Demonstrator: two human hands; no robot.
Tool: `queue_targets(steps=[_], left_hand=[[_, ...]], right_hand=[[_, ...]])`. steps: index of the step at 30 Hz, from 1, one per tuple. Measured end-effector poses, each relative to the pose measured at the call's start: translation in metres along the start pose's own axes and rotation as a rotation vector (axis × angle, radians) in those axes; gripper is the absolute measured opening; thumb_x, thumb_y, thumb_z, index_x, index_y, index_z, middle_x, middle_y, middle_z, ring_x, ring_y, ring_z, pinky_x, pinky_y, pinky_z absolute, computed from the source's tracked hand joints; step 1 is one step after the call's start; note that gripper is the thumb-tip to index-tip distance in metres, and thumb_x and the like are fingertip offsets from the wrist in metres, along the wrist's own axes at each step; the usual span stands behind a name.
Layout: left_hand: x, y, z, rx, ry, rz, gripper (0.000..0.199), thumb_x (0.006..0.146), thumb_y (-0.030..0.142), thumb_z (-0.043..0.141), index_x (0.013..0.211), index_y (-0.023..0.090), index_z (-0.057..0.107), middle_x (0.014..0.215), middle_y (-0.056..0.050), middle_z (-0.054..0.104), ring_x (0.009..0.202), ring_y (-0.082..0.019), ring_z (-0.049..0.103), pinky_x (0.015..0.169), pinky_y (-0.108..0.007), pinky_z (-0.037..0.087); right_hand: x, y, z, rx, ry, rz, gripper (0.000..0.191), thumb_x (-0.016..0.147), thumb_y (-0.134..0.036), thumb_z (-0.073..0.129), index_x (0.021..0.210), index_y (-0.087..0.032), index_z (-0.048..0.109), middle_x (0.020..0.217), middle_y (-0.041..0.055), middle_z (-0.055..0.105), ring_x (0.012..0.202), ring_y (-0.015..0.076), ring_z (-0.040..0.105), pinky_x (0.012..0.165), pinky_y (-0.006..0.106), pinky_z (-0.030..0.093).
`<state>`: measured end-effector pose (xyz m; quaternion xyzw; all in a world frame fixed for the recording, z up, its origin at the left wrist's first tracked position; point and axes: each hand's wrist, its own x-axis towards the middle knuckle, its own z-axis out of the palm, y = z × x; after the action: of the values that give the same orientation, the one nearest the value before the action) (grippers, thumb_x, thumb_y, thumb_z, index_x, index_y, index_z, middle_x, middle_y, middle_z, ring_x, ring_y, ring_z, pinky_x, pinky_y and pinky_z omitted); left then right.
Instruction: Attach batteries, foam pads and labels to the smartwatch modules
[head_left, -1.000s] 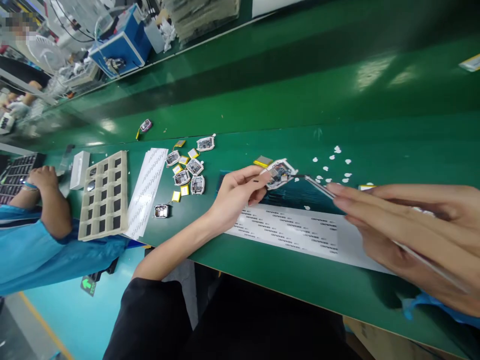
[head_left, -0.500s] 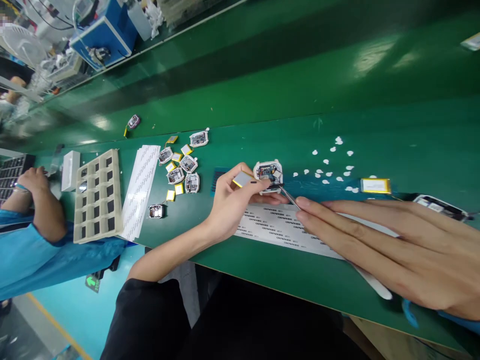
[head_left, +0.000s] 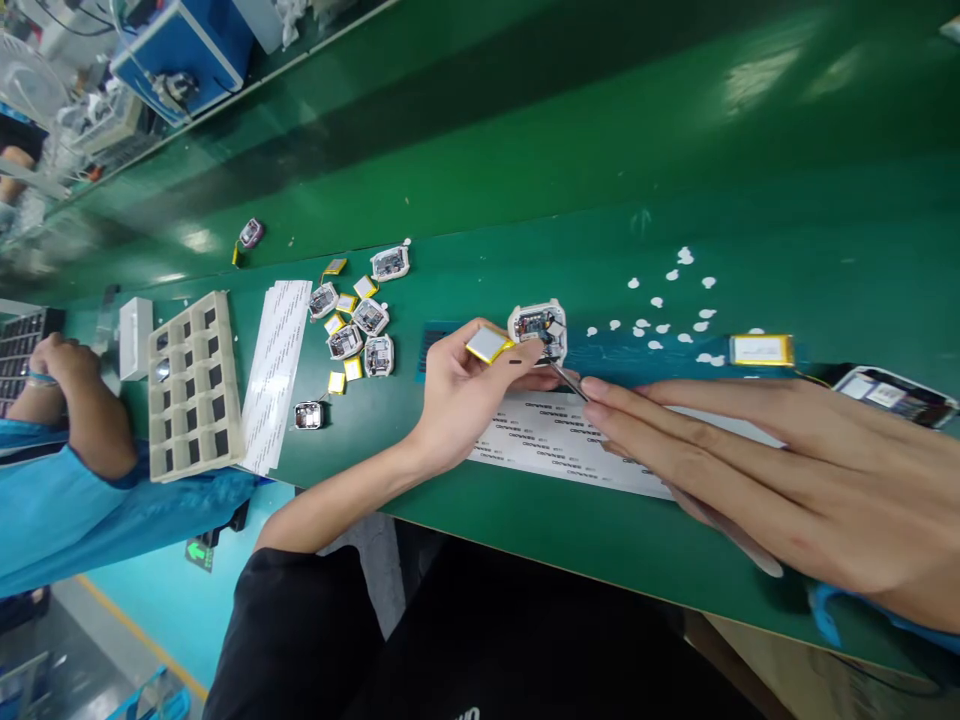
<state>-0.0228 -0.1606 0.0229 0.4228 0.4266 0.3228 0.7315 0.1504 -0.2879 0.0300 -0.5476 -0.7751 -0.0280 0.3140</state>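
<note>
My left hand [head_left: 457, 410] grips a white watch case [head_left: 538, 325] with its open side up, baring a circuit board and fine wires. A silver battery pouch with yellow edges [head_left: 488, 344] lies over the fingers of that hand, beside the case. My right hand [head_left: 757, 470] is closed on slim metal tweezers [head_left: 571, 382], whose tip reaches the lower edge of the case, near my left thumb. Part of the tweezers is hidden under the right fingers. Beneath both hands is a white printed sheet [head_left: 540, 430].
Several opened watch cases [head_left: 370, 317] with batteries lie left of my hands. Further left are printed strips [head_left: 279, 370] and a compartment tray [head_left: 196, 390], beside another person's arm [head_left: 94, 420]. Small white stickers [head_left: 663, 328], a battery [head_left: 761, 350] and a dark-framed device [head_left: 892, 395] lie to the right.
The view has shifted slightly. The battery at my left hand now tilts more toward the camera. Both hands keep their hold, and the tweezers' tip stays at the case's lower edge.
</note>
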Motion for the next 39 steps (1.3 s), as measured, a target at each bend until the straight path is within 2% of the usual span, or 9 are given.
queue_targets(steps=[11,19,23,27,30,32,34,36,39], left_hand=[[-0.002,0.001,0.002,0.039,0.009,0.034,0.044,0.077,0.047,0.089,0.077,0.02,0.055,0.07,0.005,0.069,0.067,-0.013,0.078,0.073,-0.028,0.068],[-0.001,0.002,0.002,0.016,0.002,0.006,0.038,0.081,0.039,0.085,0.077,0.02,0.053,0.07,0.006,0.067,0.069,-0.014,0.079,0.075,-0.028,0.068],[-0.002,0.003,0.0,-0.008,0.018,0.004,0.041,0.076,0.04,0.089,0.079,0.02,0.053,0.078,0.004,0.073,0.081,-0.017,0.082,0.081,-0.029,0.068],[0.003,0.0,-0.005,0.06,-0.064,0.062,0.047,0.075,0.044,0.089,0.082,0.022,0.048,0.07,0.003,0.072,0.069,-0.016,0.079,0.069,-0.028,0.065],[0.034,0.01,-0.018,0.293,-0.117,0.172,0.044,0.078,0.04,0.086,0.099,0.022,0.052,0.066,0.007,0.066,0.058,-0.014,0.072,0.058,-0.027,0.058],[0.065,0.031,-0.034,0.647,-0.035,0.254,0.041,0.086,0.029,0.077,0.118,0.022,0.053,0.073,0.006,0.067,0.061,-0.014,0.071,0.062,-0.027,0.058],[0.097,0.061,-0.049,1.172,0.163,0.339,0.029,0.095,0.028,0.066,0.122,0.023,0.058,0.086,0.002,0.072,0.077,-0.014,0.073,0.077,-0.029,0.059],[0.122,0.09,-0.057,1.316,0.207,0.361,0.013,0.093,0.021,0.065,0.105,0.019,0.066,0.097,-0.007,0.076,0.096,-0.023,0.073,0.093,-0.039,0.057],[0.147,0.112,-0.038,1.439,0.223,0.416,0.025,0.084,0.012,0.069,0.109,0.012,0.069,0.125,-0.023,0.071,0.129,-0.041,0.06,0.113,-0.06,0.044]], right_hand=[[-0.004,0.03,0.003,0.011,0.005,-0.192,0.056,0.107,-0.017,0.049,0.162,-0.019,0.042,0.141,0.0049,0.069,0.131,0.021,0.066,0.112,0.041,0.055],[0.0,0.028,0.003,0.015,0.055,-0.126,0.061,0.104,-0.015,0.054,0.163,-0.026,0.041,0.135,0.0014,0.072,0.125,0.0199,0.07,0.107,0.041,0.062],[0.001,0.039,-0.002,-0.051,0.066,-0.236,0.065,0.102,-0.019,0.06,0.163,-0.029,0.04,0.133,-0.001,0.073,0.118,0.0183,0.073,0.101,0.035,0.065],[-0.001,0.047,-0.004,-0.056,0.063,-0.265,0.062,0.103,-0.022,0.056,0.163,-0.024,0.041,0.132,0.0023,0.074,0.116,0.0243,0.074,0.102,0.044,0.062],[0.004,0.048,-0.001,-0.073,0.08,-0.287,0.065,0.101,-0.014,0.058,0.163,-0.018,0.04,0.133,0.0054,0.073,0.112,0.0268,0.074,0.093,0.046,0.061],[0.01,0.049,0.001,-0.111,0.141,-0.392,0.063,0.097,-0.01,0.064,0.157,-0.012,0.048,0.132,0.0055,0.073,0.107,0.024,0.075,0.086,0.041,0.062],[0.017,0.048,0.002,-0.152,0.2,-0.476,0.048,0.095,-0.008,0.066,0.144,-0.009,0.061,0.131,0.0055,0.073,0.105,0.0216,0.074,0.085,0.037,0.062],[0.021,0.045,0.002,-0.173,0.213,-0.486,0.033,0.098,-0.008,0.061,0.13,-0.009,0.068,0.132,0.0063,0.073,0.107,0.0206,0.074,0.087,0.035,0.062],[0.024,0.041,0.006,-0.159,0.219,-0.472,0.028,0.101,-0.008,0.054,0.121,-0.012,0.073,0.13,0.007,0.075,0.103,0.0185,0.072,0.085,0.033,0.062]])
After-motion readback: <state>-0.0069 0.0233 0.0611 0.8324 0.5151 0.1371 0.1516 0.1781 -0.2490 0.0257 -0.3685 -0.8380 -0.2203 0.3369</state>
